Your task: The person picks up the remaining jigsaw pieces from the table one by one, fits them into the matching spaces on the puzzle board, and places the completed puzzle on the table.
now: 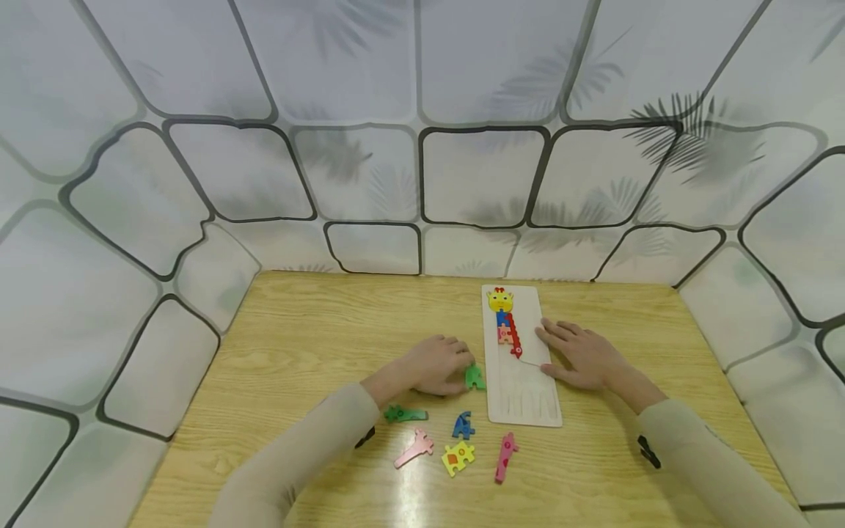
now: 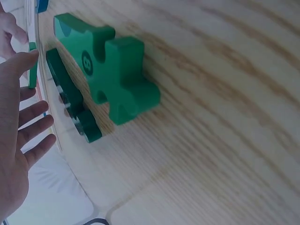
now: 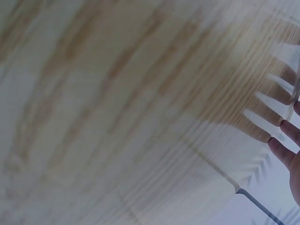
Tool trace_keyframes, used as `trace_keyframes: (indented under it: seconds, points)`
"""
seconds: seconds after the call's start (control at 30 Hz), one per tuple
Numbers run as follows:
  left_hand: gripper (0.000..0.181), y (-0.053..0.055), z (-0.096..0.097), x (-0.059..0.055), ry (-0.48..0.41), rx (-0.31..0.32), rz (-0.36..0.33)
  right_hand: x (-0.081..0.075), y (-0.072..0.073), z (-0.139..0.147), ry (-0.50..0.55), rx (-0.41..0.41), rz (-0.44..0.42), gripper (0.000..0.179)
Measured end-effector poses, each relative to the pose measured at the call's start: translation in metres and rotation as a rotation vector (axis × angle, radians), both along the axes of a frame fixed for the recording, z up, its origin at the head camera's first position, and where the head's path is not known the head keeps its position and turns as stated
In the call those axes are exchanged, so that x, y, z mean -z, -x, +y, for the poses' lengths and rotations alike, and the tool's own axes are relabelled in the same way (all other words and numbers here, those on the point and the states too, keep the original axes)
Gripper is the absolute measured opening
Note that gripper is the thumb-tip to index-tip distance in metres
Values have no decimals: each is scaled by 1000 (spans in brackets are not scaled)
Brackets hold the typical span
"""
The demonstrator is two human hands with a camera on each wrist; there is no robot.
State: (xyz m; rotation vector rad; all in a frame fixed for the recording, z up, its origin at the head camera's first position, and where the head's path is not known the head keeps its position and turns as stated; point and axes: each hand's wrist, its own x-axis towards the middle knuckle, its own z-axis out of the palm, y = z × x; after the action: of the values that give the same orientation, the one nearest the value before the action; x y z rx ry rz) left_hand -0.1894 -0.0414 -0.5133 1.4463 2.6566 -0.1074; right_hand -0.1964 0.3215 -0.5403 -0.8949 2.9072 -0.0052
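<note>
The left hand (image 1: 439,365) pinches a green puzzle piece (image 1: 474,377) between thumb and fingers at the board's left edge. In the left wrist view that green piece (image 2: 33,70) shows edge-on under the thumb, the other fingers spread. A pale puzzle board (image 1: 528,396) lies upright before me, with a yellow giraffe head (image 1: 500,301), a blue piece (image 1: 503,319), a pink piece (image 1: 505,335) and a red piece (image 1: 513,334) in its upper part. At its right edge rests the right hand (image 1: 584,357), fingers straight and touching the rim. Its fingertips (image 3: 276,145) meet the table in the right wrist view.
Loose pieces lie on the wooden table (image 1: 317,330) below the board: a dark green leg (image 1: 405,414), a light pink leg (image 1: 414,449), a blue piece (image 1: 463,425), a yellow piece (image 1: 458,457) and a magenta leg (image 1: 506,457). A patterned wall (image 1: 370,176) borders the table.
</note>
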Motion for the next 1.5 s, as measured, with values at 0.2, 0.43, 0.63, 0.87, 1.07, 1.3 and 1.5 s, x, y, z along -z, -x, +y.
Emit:
trace_keyframes:
  seconds: [0.2, 0.43, 0.63, 0.87, 1.07, 1.3, 1.5]
  points:
    - [59, 6, -2, -3, -9, -41, -19, 0, 0, -1, 5, -5, 12, 80]
    - [59, 9, 2, -6, -13, -48, -36, 2, 0, 0, 6, 2, 13, 80]
    - [57, 8, 8, -9, -28, -32, -21, 0, 0, -1, 6, 14, -4, 81]
    - [57, 12, 13, -7, -65, -48, -21, 2, 1, 0, -4, 12, 3, 82]
    - [56, 16, 18, -9, -70, -46, -15, 3, 1, 1, -1, 12, 12, 82]
    - [55, 17, 27, -10, -66, -45, -17, 3, 1, 0, 4, 8, 18, 80]
    - [55, 21, 34, -8, -55, -44, -21, 2, 1, 1, 12, 3, 15, 81]
